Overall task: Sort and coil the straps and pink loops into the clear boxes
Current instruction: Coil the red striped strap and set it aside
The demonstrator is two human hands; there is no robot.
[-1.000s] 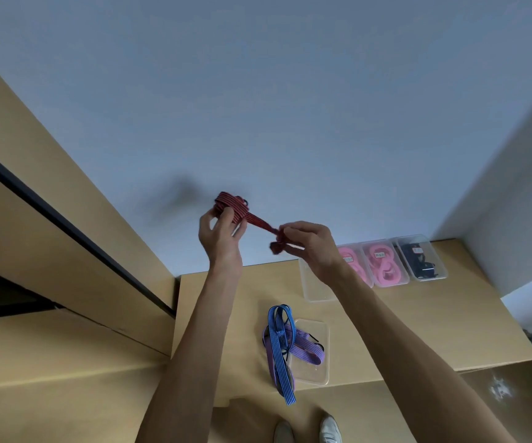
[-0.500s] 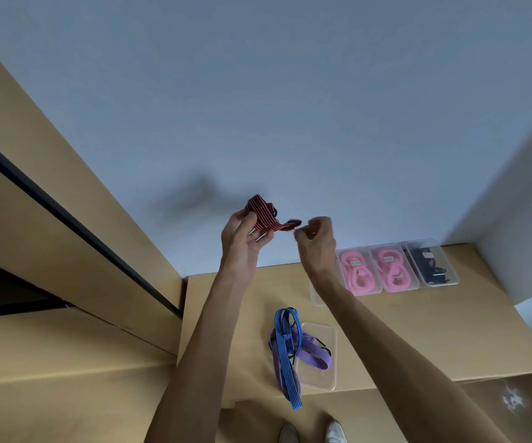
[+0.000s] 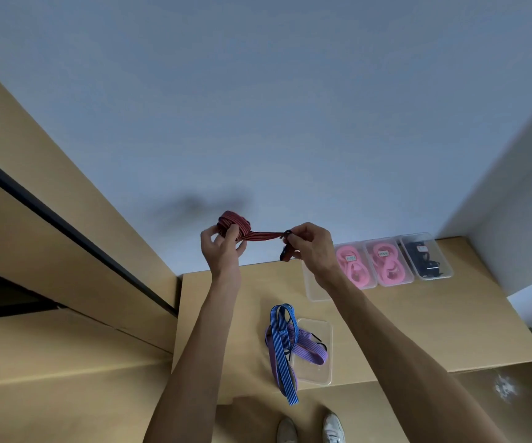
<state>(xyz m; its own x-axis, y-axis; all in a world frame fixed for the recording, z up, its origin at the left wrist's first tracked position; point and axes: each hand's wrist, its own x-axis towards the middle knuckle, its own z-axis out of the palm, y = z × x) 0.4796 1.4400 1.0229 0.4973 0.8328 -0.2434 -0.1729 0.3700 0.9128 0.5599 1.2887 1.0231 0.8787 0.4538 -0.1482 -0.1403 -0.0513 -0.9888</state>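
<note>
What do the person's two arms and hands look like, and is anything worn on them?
Both arms are bare from the bottom of the picture up to the wrists: no sleeves, watch, bracelet or gloves show. The left hand and the right hand are bare too, with no rings that I can make out.

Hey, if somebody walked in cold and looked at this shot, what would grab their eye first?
Most likely the red striped strap, held up in mid-air against the grey wall: the left hand grips its coiled end and the right hand pinches the other end. Next, the bright pink loops in clear boxes at the back of the wooden table. Then the blue strap and purple strap tangled near its front edge.
</note>
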